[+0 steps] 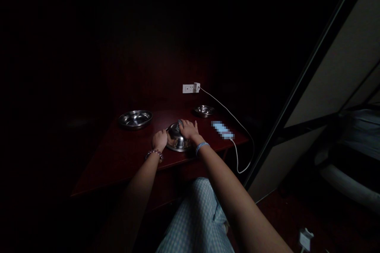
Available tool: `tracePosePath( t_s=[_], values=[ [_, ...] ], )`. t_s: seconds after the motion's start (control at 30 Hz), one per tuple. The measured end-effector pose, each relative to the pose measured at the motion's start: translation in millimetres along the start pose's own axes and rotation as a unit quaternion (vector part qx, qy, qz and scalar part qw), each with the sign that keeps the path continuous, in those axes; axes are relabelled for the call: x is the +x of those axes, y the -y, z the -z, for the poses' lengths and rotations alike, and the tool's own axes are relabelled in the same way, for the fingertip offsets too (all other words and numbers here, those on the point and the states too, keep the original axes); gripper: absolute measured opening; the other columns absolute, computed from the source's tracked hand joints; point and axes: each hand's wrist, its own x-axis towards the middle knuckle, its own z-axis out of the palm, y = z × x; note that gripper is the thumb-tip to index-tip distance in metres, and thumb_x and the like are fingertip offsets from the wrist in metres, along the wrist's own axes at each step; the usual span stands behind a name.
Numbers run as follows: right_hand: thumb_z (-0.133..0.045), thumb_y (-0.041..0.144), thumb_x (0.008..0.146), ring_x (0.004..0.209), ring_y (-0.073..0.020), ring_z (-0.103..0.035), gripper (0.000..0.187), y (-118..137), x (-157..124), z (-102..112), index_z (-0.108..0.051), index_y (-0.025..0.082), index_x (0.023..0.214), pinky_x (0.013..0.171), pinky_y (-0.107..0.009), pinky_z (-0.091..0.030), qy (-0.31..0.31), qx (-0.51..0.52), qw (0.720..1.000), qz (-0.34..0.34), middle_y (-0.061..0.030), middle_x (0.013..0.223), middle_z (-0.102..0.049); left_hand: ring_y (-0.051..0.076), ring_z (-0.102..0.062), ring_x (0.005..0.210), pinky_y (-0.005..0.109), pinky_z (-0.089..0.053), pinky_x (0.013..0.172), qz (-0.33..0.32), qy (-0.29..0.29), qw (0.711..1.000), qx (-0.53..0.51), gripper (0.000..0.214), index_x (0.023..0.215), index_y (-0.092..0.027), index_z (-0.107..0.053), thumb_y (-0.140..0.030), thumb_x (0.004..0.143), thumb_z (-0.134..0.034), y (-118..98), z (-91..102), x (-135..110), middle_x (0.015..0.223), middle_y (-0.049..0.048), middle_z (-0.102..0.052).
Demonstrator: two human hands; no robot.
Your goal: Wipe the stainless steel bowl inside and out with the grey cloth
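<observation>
A steel bowl (pixel 177 141) lies upside down near the front edge of a dark red table (pixel 124 158). My left hand (pixel 159 139) grips its left rim with curled fingers. My right hand (pixel 189 129) rests flat on top of the bowl, fingers stretched out, pressing what looks like a small grey cloth (pixel 179 122) against the metal. A bead bracelet sits on my left wrist and a pale blue band on my right wrist.
A wide steel dish (pixel 135 119) sits at the table's back left and a small steel bowl (pixel 204 110) at the back right. A phone (pixel 222 130) lies on the right, its white cable (pixel 237 158) running to a wall socket (pixel 190 87). The room is very dark.
</observation>
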Motion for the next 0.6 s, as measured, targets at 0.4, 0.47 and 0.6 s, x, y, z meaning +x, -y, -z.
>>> tracePosePath(
  t_s=[0.4,0.47,0.6],
  values=[
    [-0.020,0.038,0.111,0.166,-0.0292,-0.024,0.066,12,-16,2,-0.030,0.012,0.170,0.136,-0.054,-0.005,-0.007,-0.060,0.997,0.052,-0.0120,0.177,-0.030,0.029,-0.075,0.117,0.035,-0.058,0.095,0.013,0.012,1.000,0.013,0.047,0.122,-0.010,-0.073,-0.010,0.104,-0.030,-2,4.7,-5,0.125,0.0229,-0.076],
    [-0.018,0.039,0.110,0.168,-0.0280,-0.018,0.067,14,-17,4,-0.027,0.012,0.171,0.136,-0.054,-0.002,0.021,-0.062,0.995,0.070,-0.0113,0.178,-0.025,0.029,-0.075,0.117,0.035,-0.057,0.096,0.011,0.010,1.000,0.014,0.046,0.122,-0.010,-0.073,-0.010,0.104,-0.030,-2,3.5,-5,0.124,0.0230,-0.076],
    [-0.019,0.041,0.109,0.169,-0.0260,-0.012,0.069,22,-21,4,-0.024,0.013,0.172,0.136,-0.053,-0.001,0.033,-0.058,0.993,0.094,-0.0103,0.180,-0.020,0.030,-0.074,0.118,0.037,-0.056,0.097,0.007,0.014,1.000,0.018,0.046,0.124,-0.008,-0.071,-0.011,0.104,-0.030,-2,2.9,-5,0.125,0.0239,-0.075]
  ],
)
